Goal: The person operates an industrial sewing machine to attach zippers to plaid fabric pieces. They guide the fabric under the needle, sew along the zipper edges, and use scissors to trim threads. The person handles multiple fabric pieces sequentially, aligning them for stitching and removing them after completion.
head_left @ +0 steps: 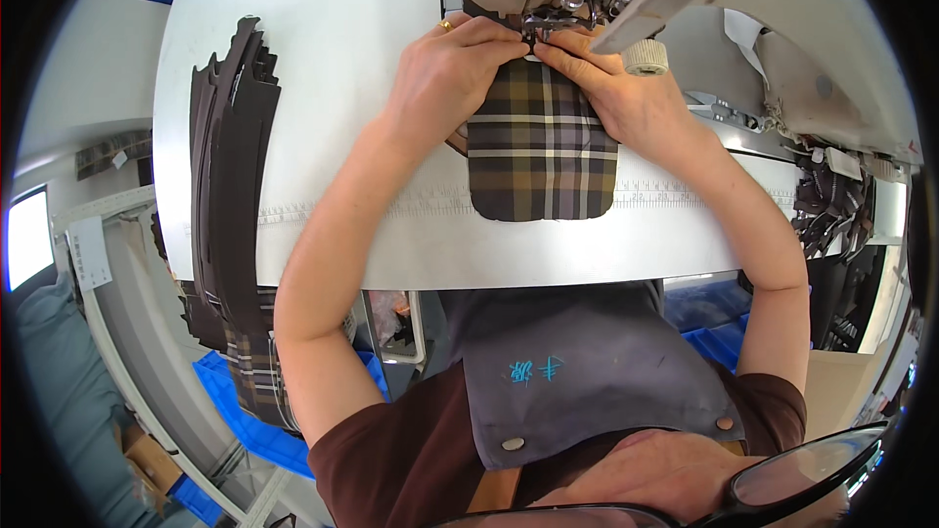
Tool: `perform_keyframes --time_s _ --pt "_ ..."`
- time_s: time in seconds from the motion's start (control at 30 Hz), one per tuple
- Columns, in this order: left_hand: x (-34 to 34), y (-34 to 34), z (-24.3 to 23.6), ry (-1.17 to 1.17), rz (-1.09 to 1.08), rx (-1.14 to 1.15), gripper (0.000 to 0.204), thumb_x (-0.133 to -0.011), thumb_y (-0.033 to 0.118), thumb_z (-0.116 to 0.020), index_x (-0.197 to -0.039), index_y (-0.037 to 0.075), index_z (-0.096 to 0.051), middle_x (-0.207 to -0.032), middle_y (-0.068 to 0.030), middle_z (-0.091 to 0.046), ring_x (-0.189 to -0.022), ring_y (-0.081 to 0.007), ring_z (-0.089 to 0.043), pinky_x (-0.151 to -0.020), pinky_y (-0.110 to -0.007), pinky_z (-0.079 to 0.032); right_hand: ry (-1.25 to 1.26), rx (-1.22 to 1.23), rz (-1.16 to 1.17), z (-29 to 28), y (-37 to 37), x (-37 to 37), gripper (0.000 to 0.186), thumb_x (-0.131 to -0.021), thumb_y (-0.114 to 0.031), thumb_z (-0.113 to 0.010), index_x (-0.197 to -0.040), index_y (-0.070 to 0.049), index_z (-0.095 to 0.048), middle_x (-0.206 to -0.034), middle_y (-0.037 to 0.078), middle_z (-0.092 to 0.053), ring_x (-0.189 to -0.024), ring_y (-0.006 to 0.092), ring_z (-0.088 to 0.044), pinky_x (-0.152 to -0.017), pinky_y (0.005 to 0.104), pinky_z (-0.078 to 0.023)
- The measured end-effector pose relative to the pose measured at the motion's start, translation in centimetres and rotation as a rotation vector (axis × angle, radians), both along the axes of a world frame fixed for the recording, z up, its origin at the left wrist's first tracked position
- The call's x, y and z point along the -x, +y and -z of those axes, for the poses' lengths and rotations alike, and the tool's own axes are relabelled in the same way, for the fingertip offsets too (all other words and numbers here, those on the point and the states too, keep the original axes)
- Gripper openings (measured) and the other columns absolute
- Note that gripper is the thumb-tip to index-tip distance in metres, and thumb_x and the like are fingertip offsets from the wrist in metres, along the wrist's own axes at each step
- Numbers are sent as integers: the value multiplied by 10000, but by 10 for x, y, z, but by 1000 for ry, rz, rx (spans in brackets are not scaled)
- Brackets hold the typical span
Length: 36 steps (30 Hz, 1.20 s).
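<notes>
A plaid fabric piece (543,152) in brown, black and cream, with rounded near corners, lies flat on the white sewing table (421,249). Its far end runs under the needle area of a sewing machine (548,24). My left hand (455,68) presses on the fabric's far left edge, fingertips together beside the presser foot. From the other side, my right hand (611,88) rests on the far right edge, its thumb and fingers close to the foot. Both hands pin the piece down. The fabric's far end is hidden by my fingers and the machine head.
Dark strips (230,156) lie stacked along the table's left side and hang over its near edge. Below them a blue bin (254,430) holds more plaid pieces. Scissors (724,112) lie right of the machine. A heap of dark scraps (831,196) sits at the right edge.
</notes>
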<state>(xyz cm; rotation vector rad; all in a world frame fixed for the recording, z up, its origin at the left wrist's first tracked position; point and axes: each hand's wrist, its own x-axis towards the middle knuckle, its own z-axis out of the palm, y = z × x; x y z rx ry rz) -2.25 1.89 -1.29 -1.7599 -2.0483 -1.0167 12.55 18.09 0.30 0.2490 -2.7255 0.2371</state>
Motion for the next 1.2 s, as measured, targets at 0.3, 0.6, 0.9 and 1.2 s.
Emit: perform_keyframes --time_s 0.3,0.6,0.9,1.2 --pt "2 2 2 -24 4 -21 250 -673 -29 -603 -857 96 -718 -893 0 -672 -805 -202 -616 -692 -301 -528 38 11 9 3 2 4 421 -740 -32 -606 -1153 -112 -627 -1041 39 -652 -952 242 -581 -836 338 -479" --pt "2 1 2 -26 4 -18 251 -668 -23 -601 -853 100 -719 -898 1 -680 -825 -196 -628 -700 -302 -535 47 -12 13 -1 1 3 433 -728 -26 -613 -1152 -113 -627 -1035 44 -656 -947 249 -583 -836 349 -476" --pt "1 4 1 39 -25 -50 249 -684 -15 -596 -865 106 -717 -908 2 -679 -831 -191 -632 -694 -291 -537 74 4 23 3 2 4 444 -736 -22 -606 -1166 -131 -619 -1006 63 -653 -975 259 -584 -846 356 -472" --pt "1 1 2 48 -18 11 251 -696 -9 -590 -887 99 -711 -926 0 -676 -855 -197 -627 -709 -301 -536 5 110 14 4 5 4 440 -756 -4 -580 -1173 -140 -613 -1022 72 -635 -943 271 -587 -792 347 -497"
